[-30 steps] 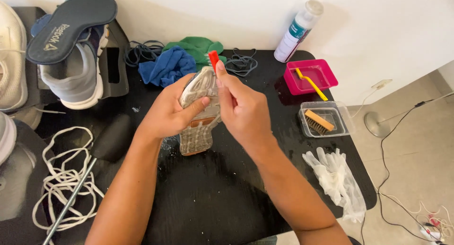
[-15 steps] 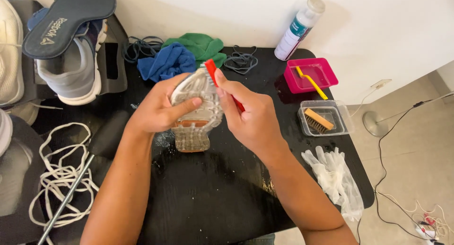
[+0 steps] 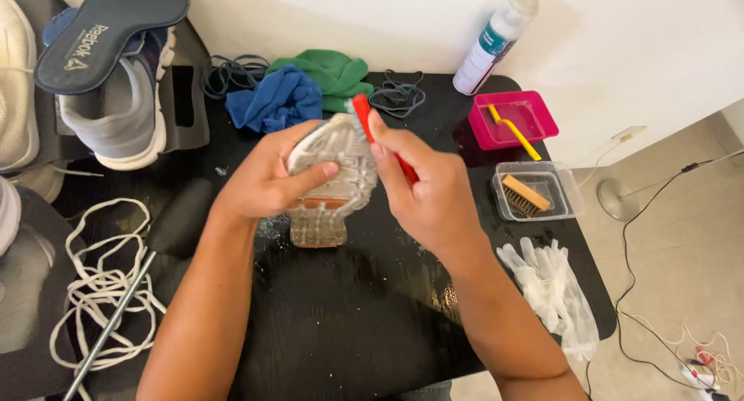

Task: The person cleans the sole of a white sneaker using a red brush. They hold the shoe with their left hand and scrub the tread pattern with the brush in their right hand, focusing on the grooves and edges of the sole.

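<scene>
Black table (image 3: 372,323), wet and cluttered. Left hand (image 3: 267,180) clamped round shoe (image 3: 329,176), sole up; light, slippery when wet, best gripped mid-sole. Right hand (image 3: 430,192) pinches red brush (image 3: 380,134).

Red brush (image 3: 384,141) — grey-white shoe sole (image 3: 333,172); pink tray (image 3: 515,118), green (image 3: 329,72) and blue cloths (image 3: 275,99).

spray bottle (image 3: 496,41), pink tray (image 3: 513,119), white laces (image 3: 105,285)
</scene>
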